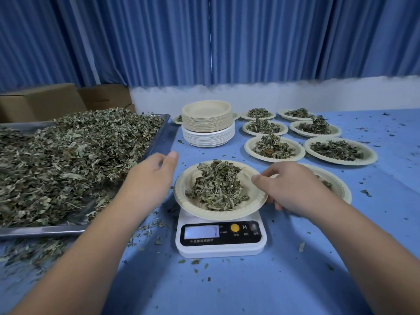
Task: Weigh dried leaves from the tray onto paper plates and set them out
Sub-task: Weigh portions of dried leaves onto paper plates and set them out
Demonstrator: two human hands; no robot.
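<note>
The tray (159, 130) sits at far left, heaped with loose dried leaves (68, 155) that spill past its rim onto the blue cloth (250, 280). The left hand (150, 176) hovers between the tray's corner and the plate (200, 212), thumb out and fingers loose; nothing shows in it, and it touches neither. The plate stands on the scale (220, 246), which it overhangs on all sides, and it carries a tall, ragged mound of leaves, some lying close to the rim. The scale's readout is too blurred to trust. At the plate's right edge the right hand (293, 189) pinches the rim, thumb on top and fingertips (270, 199) curled beneath. I judge this load very light but awkward: a thin moulded paper plate will likely flex if held by one edge, and the crisp, springy leaves have nothing to keep them from sliding or blowing off. A level lift looks safest, with the free hand supporting the opposite rim or the underside, moved slowly and kept flat. Behind the scale a stack (208, 121) of empty plates waits, and to the right seven filled plates (275, 147) are set out in rows, one just under the right wrist.
</note>
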